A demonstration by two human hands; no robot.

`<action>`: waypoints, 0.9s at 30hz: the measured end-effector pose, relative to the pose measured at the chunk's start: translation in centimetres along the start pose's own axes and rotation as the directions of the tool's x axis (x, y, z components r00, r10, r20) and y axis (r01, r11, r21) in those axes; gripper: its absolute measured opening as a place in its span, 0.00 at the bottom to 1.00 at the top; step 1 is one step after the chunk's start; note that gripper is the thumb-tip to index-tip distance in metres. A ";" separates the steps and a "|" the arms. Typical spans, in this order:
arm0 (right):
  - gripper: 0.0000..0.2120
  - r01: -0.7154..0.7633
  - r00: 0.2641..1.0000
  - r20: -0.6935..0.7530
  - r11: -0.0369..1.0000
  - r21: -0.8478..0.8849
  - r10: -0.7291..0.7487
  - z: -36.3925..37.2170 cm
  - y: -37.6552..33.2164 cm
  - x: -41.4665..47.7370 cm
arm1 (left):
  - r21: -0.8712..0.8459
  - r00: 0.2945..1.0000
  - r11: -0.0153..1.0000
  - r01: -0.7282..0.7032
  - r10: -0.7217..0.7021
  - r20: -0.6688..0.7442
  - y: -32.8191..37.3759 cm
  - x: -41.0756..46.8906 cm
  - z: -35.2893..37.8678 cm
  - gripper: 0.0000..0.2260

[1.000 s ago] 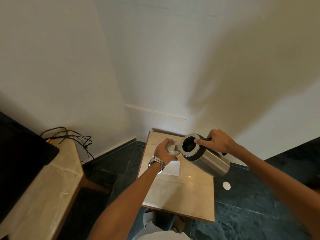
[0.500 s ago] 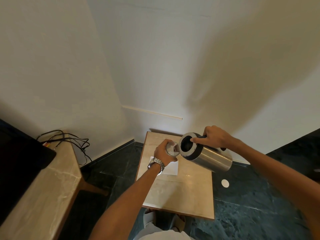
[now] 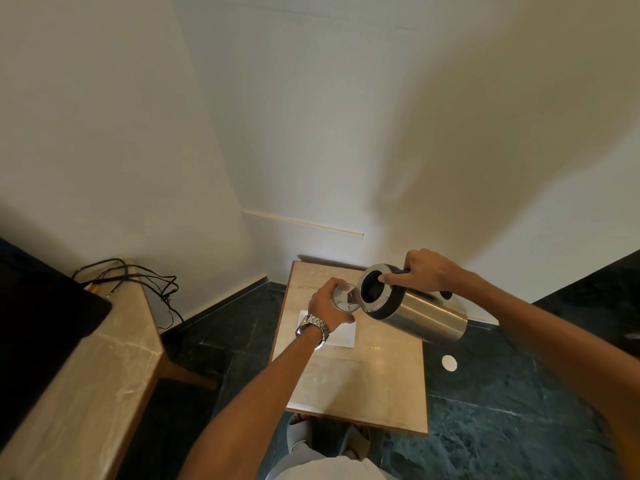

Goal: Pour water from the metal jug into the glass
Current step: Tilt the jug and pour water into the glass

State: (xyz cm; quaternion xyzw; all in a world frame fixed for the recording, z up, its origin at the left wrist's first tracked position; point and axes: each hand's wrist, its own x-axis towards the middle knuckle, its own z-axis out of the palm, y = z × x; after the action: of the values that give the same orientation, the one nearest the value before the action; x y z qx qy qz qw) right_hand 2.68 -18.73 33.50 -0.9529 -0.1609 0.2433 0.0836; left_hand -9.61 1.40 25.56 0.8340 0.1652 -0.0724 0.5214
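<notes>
A steel metal jug (image 3: 420, 315) with a black rim hangs tilted over the small beige table (image 3: 360, 386), its open mouth turned left. My right hand (image 3: 427, 271) grips its black handle, thumb on the rim. The jug's spout sits over the clear glass (image 3: 344, 297), which my left hand (image 3: 329, 303) holds just above a white coaster. My fingers hide most of the glass. I cannot make out any stream of water.
A white square coaster (image 3: 341, 336) lies on the table under the glass. A white round disc (image 3: 449, 362) lies on the dark floor to the right. At left stands a marble counter (image 3: 86, 375) with black cables (image 3: 138, 277) and a dark screen.
The jug has tipped a little further, and both hands have held their grips. The view has shifted slightly.
</notes>
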 end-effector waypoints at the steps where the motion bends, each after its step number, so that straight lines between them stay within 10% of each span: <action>1: 0.28 0.002 1.000 0.000 1.000 -0.004 -0.002 0.0 0.0 0.0 | -0.003 1.000 1.000 0.004 -0.004 0.001 0.0 0.0 0.0 0.32; 27: 0.26 0.005 1.000 0.026 0.999 -0.047 -0.004 -0.1 -0.5 -0.5 | -0.012 1.000 1.000 0.003 -0.003 0.021 -0.1 -0.2 0.7 0.31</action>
State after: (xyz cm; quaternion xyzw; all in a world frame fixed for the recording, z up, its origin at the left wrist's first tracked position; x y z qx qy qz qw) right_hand 2.20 -18.44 33.87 -0.9509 -0.1699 0.2517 0.0596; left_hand -9.79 0.77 25.15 0.8298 0.1616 -0.0808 0.5281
